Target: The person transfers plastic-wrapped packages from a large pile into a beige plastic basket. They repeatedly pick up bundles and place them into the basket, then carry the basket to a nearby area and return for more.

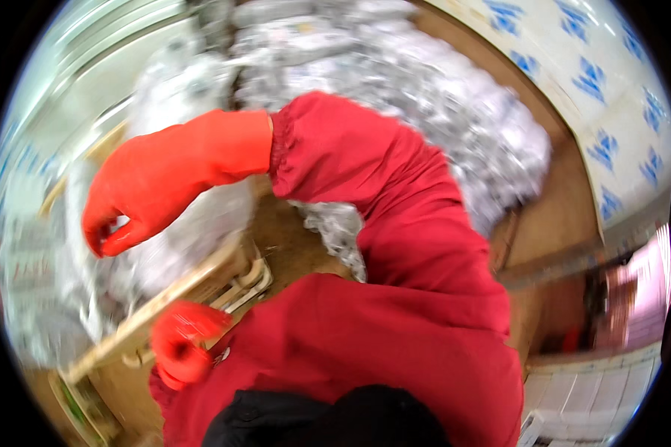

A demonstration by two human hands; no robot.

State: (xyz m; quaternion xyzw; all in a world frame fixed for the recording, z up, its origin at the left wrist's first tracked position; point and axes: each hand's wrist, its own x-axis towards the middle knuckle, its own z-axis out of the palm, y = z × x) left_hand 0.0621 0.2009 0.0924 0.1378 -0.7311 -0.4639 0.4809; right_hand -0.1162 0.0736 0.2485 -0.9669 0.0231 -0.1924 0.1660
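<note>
My right hand (145, 187), in an orange-red rubber glove, reaches across to the left over clear plastic sacks (173, 251). Its thumb and fingertips curl close together around a small pale gap; whether they pinch any plastic is unclear. Lower down, my left hand (184, 343), gloved alike, is curled and blurred near my coat front, beside a light wooden edge (156, 302). Nothing can be made out in it. The sacks lie behind that wooden edge. Past my right sleeve is a large heap of shiny, clear plastic-wrapped bundles (425, 106).
Brown flooring (559, 195) shows around the heap. A pale wall covering with blue printed marks (604, 145) curves along the right. A white tiled surface (592, 396) lies at lower right. More plastic (335, 229) hangs or lies behind my right arm.
</note>
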